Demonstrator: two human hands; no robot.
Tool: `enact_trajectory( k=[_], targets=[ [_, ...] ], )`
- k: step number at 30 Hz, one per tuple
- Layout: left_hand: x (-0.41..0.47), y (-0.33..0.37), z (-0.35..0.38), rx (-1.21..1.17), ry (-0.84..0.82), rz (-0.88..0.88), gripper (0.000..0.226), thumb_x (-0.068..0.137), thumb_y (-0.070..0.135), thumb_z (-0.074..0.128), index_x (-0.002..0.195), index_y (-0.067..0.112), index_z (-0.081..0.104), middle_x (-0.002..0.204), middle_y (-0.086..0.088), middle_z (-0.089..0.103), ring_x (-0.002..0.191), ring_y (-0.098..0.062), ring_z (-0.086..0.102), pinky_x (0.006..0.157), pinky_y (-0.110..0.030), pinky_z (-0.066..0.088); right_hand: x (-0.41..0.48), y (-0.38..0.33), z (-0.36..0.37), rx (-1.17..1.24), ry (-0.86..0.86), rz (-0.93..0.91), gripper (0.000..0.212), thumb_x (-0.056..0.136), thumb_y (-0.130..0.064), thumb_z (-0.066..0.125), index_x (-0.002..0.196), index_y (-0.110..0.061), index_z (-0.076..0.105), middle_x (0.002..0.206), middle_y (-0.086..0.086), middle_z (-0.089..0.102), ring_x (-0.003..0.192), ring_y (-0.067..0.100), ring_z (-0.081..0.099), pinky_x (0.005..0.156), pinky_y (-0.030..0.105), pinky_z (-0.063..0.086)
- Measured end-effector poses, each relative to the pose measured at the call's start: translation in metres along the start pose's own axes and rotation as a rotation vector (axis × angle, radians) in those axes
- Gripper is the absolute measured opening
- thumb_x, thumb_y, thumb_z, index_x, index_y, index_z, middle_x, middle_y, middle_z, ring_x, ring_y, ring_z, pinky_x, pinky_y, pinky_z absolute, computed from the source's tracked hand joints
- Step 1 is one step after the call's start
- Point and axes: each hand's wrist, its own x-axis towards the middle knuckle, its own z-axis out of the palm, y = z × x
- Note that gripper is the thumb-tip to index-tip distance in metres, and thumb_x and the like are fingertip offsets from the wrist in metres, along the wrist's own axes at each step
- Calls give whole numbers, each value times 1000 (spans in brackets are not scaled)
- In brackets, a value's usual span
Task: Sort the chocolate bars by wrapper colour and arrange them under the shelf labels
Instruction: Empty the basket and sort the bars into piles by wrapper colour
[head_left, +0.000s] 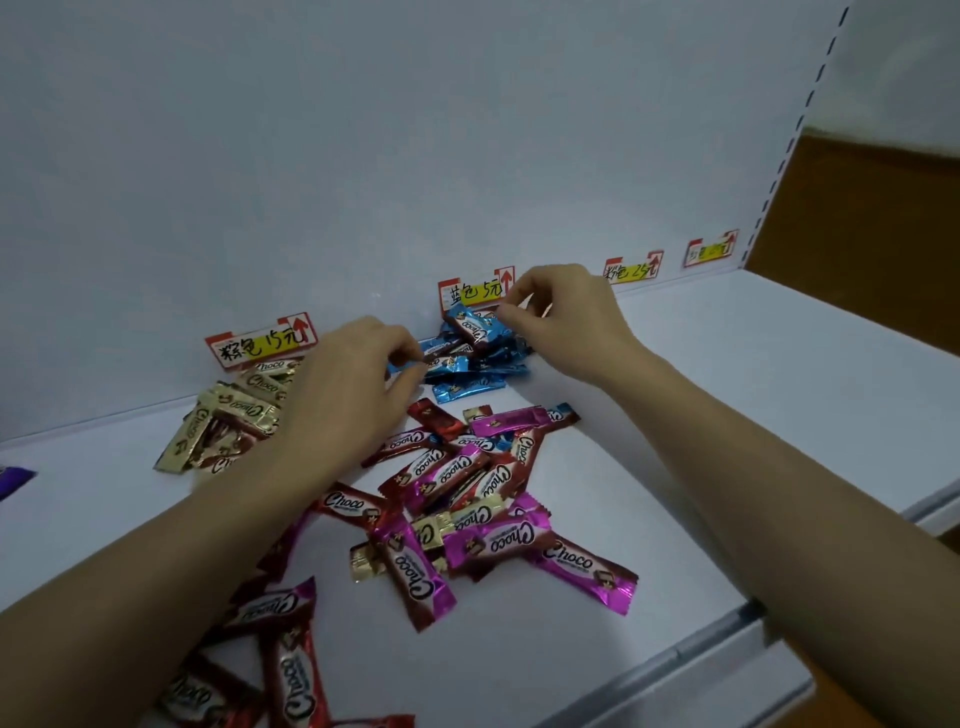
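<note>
Head view — left hand (353, 387), right hand (563, 322) pinch blue bars (470, 385).

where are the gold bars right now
Head view: the gold bars lie left on the shelf, against the back wall under the leftmost label, partly behind the left hand, blue bars to their right.

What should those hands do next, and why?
Probably let go: the right hand pinches a shiny blue-wrapped chocolate bar already resting on the pile of blue bars under the handwritten shelf label, and the left hand pinches that pile's edge.
</note>
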Motion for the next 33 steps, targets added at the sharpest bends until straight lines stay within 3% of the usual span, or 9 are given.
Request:
enact_trajectory(
  k=[3,5,7,11,15,20,22,27,33],
  targets=[
    [-14,6,-12,-69,-228,128,24,96,32,62,118,30,69,110,12,63,94,-4,58,81,-25,45,-16,-7,-26,-155,-342,-74,8,97,-27,64,101,-24,71,91,-11,65,81,1,59,65,16,43],
    [-20,7,-14,-58,-428,202,32,99,33,57,130,34,62,124,15,56,112,-3,51,95,-27,44,-28,-8,-35,-293,-555,-117,15,98,-27,63,110,-26,71,101,-12,65,88,1,59,76,21,47],
    [-25,8,-16,-52,-499,220,33,100,33,53,133,39,58,125,19,49,116,-3,45,100,-31,45,-39,-3,-35,-419,-666,-158,27,97,-25,63,123,-30,67,111,-14,59,98,6,57,80,23,44],
    [-35,11,-20,-132,-484,220,26,97,37,57,122,42,62,116,22,49,108,1,50,94,-32,50,-57,9,-31,-342,-587,-192,31,95,-18,63,123,-32,68,111,-14,57,105,9,57,78,16,43],
    [-43,13,-26,-166,-550,230,29,95,45,58,124,42,60,114,22,48,105,3,52,92,-31,48,-62,19,-31,-190,-612,-187,28,97,-16,62,120,-31,67,116,-14,60,109,6,54,94,29,48],
    [-47,11,-31,-269,-567,207,23,92,46,65,116,46,62,113,24,49,106,5,52,92,-29,48,-64,22,-32,-10,-597,-164,24,95,-17,67,114,-31,65,108,-15,66,104,2,58,81,21,52],
    [-47,11,-31,-286,-559,199,21,91,45,68,110,44,59,112,24,49,109,4,48,95,-32,47,-64,25,-33,63,-568,-155,25,93,-18,70,114,-30,66,101,-9,66,99,7,60,78,25,56],
    [-49,15,-36,-377,-495,149,18,86,41,74,96,41,59,105,24,57,107,2,47,92,-34,44,-64,22,-38,326,-514,-117,43,83,-2,78,120,-21,68,93,5,68,87,20,66,82,36,60],
    [-49,18,-42,-405,-422,118,16,85,28,71,86,39,59,100,27,60,99,2,52,84,-35,46,-62,23,-38,423,-357,-126,31,80,-3,79,110,-13,73,94,11,71,86,23,67,80,28,58]
  ],
)
